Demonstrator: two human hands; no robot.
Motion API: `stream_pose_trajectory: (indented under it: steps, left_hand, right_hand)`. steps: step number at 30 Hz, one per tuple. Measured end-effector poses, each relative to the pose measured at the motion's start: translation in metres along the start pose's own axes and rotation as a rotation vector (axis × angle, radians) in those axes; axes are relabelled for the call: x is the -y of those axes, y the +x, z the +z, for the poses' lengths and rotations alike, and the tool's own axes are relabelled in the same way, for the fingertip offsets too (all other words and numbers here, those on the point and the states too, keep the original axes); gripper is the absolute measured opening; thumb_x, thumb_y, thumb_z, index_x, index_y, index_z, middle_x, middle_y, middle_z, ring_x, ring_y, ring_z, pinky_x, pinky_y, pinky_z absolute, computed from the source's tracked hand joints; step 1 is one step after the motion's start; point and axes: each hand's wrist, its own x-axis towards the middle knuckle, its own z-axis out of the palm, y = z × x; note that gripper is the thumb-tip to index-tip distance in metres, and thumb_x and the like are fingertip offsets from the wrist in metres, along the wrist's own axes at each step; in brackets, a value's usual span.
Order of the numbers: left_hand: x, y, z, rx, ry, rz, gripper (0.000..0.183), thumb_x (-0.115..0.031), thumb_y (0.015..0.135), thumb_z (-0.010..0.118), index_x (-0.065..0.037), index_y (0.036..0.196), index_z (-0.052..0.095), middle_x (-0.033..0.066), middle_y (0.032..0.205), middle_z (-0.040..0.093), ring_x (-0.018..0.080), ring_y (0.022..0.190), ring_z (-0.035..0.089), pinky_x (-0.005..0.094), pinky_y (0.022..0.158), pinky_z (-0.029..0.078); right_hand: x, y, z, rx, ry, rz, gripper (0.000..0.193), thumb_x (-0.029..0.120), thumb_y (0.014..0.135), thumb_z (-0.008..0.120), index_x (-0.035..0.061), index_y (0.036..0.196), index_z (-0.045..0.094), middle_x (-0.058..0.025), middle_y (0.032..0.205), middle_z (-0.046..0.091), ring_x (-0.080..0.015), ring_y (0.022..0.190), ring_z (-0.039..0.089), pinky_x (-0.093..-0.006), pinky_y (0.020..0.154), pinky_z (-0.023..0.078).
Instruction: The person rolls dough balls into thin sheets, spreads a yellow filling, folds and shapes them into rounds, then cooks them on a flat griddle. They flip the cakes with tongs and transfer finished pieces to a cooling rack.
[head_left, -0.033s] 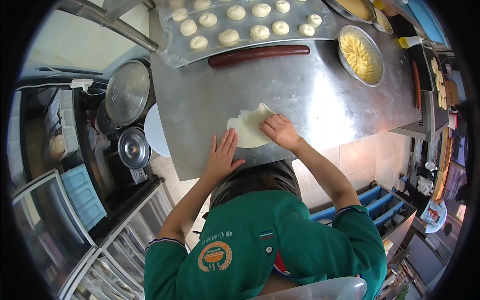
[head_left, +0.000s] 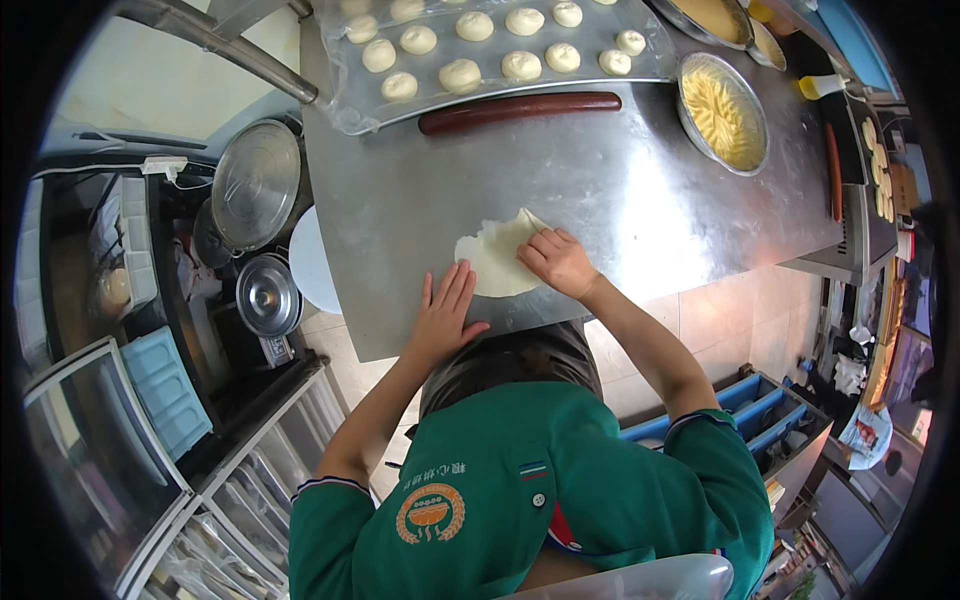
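Observation:
A thin, pale sheet of dough with a ragged edge lies on the steel worktable in front of me. My left hand rests flat, fingers stretched out, its fingertips at the dough's left edge. At the right side of the sheet my right hand has its fingers closed on the dough's edge. One pointed corner sticks up beyond the right fingers. The right fingertips are partly hidden by the hand itself.
Beyond the dough lies a dark red rolling pin, beside a plastic-covered tray of several dough balls. A metal bowl of yellow strips stands at right, near a yellow-capped bottle. Metal lids are left of the table.

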Motion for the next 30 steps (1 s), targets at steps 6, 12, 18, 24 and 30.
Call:
stream_pose_trajectory:
  steps: [6, 12, 18, 24, 30]
  left_hand:
    - [-0.010, 0.015, -0.005, -0.082, -0.019, -0.018, 0.093, -0.054, 0.085, 0.067, 0.000, 0.153, 0.034, 0.0176, 0.163, 0.028, 0.0322, 0.151, 0.028, 0.0673, 0.118, 0.015]
    - [-0.008, 0.038, -0.001, -0.120, -0.022, -0.054, 0.094, -0.055, 0.084, 0.068, -0.003, 0.155, 0.034, 0.0173, 0.163, 0.028, 0.0317, 0.151, 0.028, 0.0663, 0.118, 0.016]
    - [-0.008, 0.032, -0.001, -0.113, 0.024, -0.049, 0.094, -0.058, 0.085, 0.065, -0.002, 0.154, 0.034, 0.0183, 0.164, 0.027, 0.0334, 0.151, 0.026, 0.0672, 0.118, 0.015]
    - [-0.009, 0.031, 0.004, -0.069, 0.031, 0.025, 0.096, -0.062, 0.086, 0.063, -0.002, 0.154, 0.034, 0.0206, 0.164, 0.025, 0.0357, 0.152, 0.025, 0.0673, 0.117, 0.015]
    - [-0.007, 0.009, 0.003, -0.099, 0.024, -0.030, 0.099, -0.063, 0.084, 0.064, 0.001, 0.153, 0.033, 0.0208, 0.164, 0.026, 0.0350, 0.152, 0.024, 0.0665, 0.118, 0.016]
  right_hand:
    - [-0.012, 0.008, -0.028, -0.143, -0.066, 0.374, 0.028, 0.019, 0.075, 0.082, 0.0076, 0.093, 0.064, -0.0090, 0.095, 0.064, -0.0304, 0.093, 0.065, -0.0426, 0.082, 0.056]
    - [0.007, 0.006, -0.008, -0.020, 0.149, 0.104, 0.039, 0.027, 0.075, 0.084, 0.0074, 0.102, 0.065, -0.0126, 0.121, 0.061, -0.0343, 0.120, 0.056, -0.0516, 0.110, 0.042]
    - [0.010, 0.023, 0.010, 0.020, 0.151, -0.094, 0.037, 0.020, 0.073, 0.085, 0.0093, 0.102, 0.066, -0.0069, 0.101, 0.064, -0.0292, 0.100, 0.062, -0.0422, 0.089, 0.052]
    - [-0.004, 0.019, -0.015, -0.071, 0.107, 0.196, 0.046, 0.020, 0.074, 0.084, 0.0040, 0.113, 0.064, -0.0171, 0.125, 0.058, -0.0362, 0.113, 0.058, -0.0465, 0.092, 0.052]
    - [0.029, 0.025, 0.022, 0.048, 0.120, 0.058, 0.036, 0.016, 0.077, 0.082, 0.0073, 0.109, 0.066, -0.0124, 0.112, 0.062, -0.0337, 0.109, 0.060, -0.0456, 0.092, 0.051]
